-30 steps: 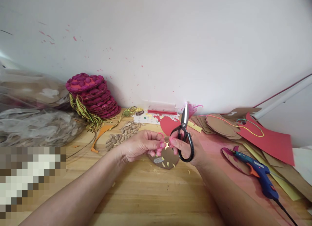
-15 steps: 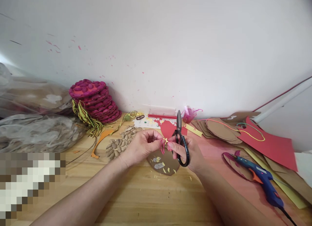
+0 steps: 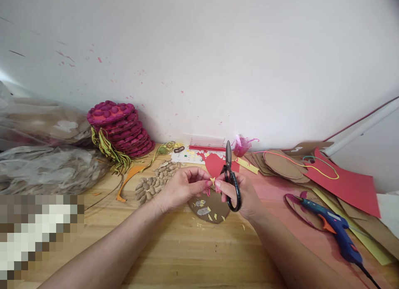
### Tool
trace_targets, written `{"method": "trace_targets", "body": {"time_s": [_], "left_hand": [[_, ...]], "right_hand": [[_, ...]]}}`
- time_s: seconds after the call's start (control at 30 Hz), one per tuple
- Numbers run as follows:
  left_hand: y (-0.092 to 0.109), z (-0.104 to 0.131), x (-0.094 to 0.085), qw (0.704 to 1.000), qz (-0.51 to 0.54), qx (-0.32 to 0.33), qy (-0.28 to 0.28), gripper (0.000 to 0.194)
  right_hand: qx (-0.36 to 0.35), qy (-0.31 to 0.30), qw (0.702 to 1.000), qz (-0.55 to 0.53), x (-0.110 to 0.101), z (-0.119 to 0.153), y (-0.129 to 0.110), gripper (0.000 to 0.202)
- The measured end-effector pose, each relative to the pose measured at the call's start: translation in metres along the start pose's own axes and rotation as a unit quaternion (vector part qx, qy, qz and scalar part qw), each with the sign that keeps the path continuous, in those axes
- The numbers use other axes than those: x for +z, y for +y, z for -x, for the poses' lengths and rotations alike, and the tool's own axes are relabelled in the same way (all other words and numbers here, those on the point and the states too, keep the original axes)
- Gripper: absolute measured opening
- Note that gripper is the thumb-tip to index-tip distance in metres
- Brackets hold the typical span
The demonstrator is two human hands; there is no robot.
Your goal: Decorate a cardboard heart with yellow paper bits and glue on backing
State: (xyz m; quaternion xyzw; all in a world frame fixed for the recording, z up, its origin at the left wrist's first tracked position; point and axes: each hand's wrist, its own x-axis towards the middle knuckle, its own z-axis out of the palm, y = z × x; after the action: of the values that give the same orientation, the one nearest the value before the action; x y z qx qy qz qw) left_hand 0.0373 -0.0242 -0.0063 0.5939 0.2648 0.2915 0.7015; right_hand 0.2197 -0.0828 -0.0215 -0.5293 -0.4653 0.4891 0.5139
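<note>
The left hand (image 3: 190, 186) and right hand (image 3: 240, 194) pinch a star-like yellow paper piece (image 3: 213, 181) between their fingertips, above a round brown cardboard disc (image 3: 220, 206), seemingly for fine control; black-handled metal scissors (image 3: 228, 159) rest in the right hand, blades pointing far, probably leaving its fingertips free.

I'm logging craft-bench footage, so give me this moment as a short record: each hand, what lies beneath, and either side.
Left hand: pinching a small yellow piece
Right hand: holding black-handled scissors, close beside the piece
Beneath hands: brown disc bearing yellow scraps
Left: stack of magenta discs
Right: blue glue gun
</note>
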Motion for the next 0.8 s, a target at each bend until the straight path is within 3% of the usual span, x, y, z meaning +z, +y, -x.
{"method": "trace_targets", "body": {"time_s": [0.67,0.8], "left_hand": [[0.003,-0.003,0.001,0.997,0.027,-0.021,0.066,0.031],[0.001,-0.003,0.001,0.996,0.031,-0.028,0.077,0.031]], "right_hand": [[0.004,0.016,0.999,-0.034,0.000,0.000,-0.012,0.026],[0.016,-0.004,0.999,-0.042,0.000,0.000,-0.008,0.025]]}}
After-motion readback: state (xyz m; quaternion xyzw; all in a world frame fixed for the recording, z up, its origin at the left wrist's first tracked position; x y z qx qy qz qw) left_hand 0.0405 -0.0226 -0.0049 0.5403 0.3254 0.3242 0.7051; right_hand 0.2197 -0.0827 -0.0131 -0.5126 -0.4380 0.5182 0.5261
